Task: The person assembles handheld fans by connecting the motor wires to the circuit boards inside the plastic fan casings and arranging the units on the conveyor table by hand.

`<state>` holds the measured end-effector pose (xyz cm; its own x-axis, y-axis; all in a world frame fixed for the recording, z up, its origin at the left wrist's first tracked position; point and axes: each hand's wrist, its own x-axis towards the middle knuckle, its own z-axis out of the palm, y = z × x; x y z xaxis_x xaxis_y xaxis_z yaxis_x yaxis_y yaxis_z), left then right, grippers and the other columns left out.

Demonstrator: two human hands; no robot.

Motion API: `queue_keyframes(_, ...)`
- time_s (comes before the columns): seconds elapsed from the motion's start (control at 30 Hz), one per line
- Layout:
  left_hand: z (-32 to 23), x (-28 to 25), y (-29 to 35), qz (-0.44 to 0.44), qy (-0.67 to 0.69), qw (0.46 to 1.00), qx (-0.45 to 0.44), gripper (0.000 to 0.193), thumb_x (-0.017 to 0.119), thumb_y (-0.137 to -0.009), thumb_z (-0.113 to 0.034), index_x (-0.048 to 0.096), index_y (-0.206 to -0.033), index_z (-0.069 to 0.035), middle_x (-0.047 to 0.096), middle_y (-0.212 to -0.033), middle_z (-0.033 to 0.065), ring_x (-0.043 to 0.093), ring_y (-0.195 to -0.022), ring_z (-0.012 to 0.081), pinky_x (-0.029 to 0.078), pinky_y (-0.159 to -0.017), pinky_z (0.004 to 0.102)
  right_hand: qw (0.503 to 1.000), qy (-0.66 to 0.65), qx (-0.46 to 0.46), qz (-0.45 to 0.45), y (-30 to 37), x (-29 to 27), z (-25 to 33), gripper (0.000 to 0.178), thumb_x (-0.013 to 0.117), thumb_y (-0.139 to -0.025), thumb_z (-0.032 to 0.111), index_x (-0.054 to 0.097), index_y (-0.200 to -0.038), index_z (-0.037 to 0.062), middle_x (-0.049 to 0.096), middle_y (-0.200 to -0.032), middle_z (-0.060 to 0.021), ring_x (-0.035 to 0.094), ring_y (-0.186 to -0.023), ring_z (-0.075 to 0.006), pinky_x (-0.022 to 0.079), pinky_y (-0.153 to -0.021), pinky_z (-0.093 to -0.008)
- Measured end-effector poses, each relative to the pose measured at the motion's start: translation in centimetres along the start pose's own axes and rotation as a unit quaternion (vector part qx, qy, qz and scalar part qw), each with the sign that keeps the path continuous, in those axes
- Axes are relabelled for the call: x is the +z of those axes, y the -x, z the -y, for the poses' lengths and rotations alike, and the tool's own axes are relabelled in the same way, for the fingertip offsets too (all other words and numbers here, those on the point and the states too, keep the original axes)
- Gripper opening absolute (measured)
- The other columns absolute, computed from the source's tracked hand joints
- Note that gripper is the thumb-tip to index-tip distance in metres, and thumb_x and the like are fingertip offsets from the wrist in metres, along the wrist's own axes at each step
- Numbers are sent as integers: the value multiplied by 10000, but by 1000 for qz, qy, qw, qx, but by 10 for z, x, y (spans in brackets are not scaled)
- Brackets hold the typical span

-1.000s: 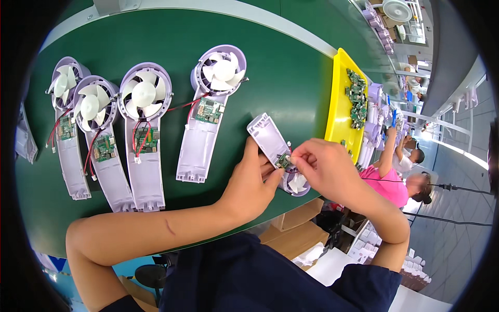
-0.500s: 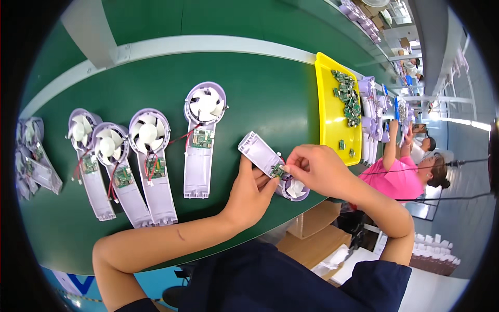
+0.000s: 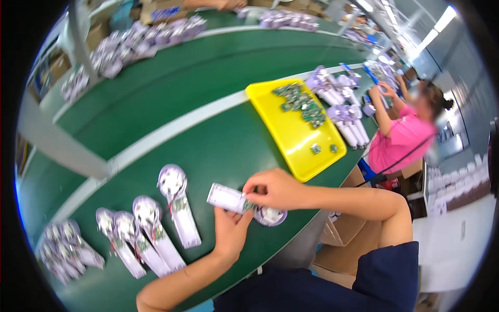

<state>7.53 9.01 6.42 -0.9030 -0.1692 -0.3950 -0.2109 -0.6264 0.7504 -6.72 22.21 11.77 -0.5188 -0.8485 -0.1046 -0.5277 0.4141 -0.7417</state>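
A lilac handheld fan housing (image 3: 222, 198) lies tilted just above or on the green bench, its round end with white blades (image 3: 271, 215) pointing right. My left hand (image 3: 231, 234) grips the housing from below, the thumb by a small green circuit board (image 3: 248, 206). From above, my right hand (image 3: 278, 190) is closed in a pinch at that board, its fingertips partly hiding it. To the left, an open fan housing with blades, board and red wires (image 3: 183, 221) lies alone. Several similar housings (image 3: 150, 229) lie side by side beyond it.
A yellow tray (image 3: 283, 138) holding loose green circuit boards (image 3: 301, 103) stands right of centre. Behind it are stacked lilac fan housings (image 3: 345, 112), and a person in pink (image 3: 403, 138) works there. More housings (image 3: 65, 249) sit at far left. A metal post (image 3: 62, 143) rises from the bench's rail.
The view has swung, showing more of the far bench and the tray nearer the middle. Both hands stay on the same fan housing, the right still pinching at the board.
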Motion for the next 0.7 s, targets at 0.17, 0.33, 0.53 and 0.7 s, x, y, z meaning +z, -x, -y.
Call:
queue_keyframes(0.17, -14, 0, -8, 24, -85, 995, -50, 691, 626, -905, 105, 244, -1460, -51, 550, -1314, 164, 606, -1191, 228, 530, -996, 355, 998, 23, -12, -53, 23, 5, -1, 143, 724, -926, 159, 777, -1025, 71, 709, -897, -69, 702, -738, -210, 532, -645, -341)
queue_keyframes(0.33, -16, -1, -20, 20, -90, 993, -67, 728, 630, -901, 108, 252, -1486, -106, 586, -1277, 133, 635, -1094, 187, 552, -861, 308, 990, 27, -78, -114, 26, 10, -17, 149, 716, -941, 163, 775, -1053, 84, 690, -896, -44, 658, -712, -207, 521, -644, -322)
queue_keyframes(0.53, -16, -15, -17, 67, -86, 992, -56, 751, 623, -928, 106, 217, -1527, -97, 596, -1281, 140, 641, -1144, 205, 554, -928, 320, 986, -116, -119, -9, 22, 13, -19, 158, 704, -966, 148, 743, -1077, 45, 668, -954, -64, 625, -710, -172, 507, -667, -316)
queue_keyframes(0.7, -3, -16, -9, 77, -95, 992, 21, 720, 614, -921, 117, 207, -1495, -34, 510, -1361, 178, 590, -1264, 260, 505, -1071, 402, 986, -165, 20, -21, 24, 15, -17, 209, 718, -956, 187, 733, -1071, 12, 698, -916, -86, 644, -704, -147, 520, -649, -302)
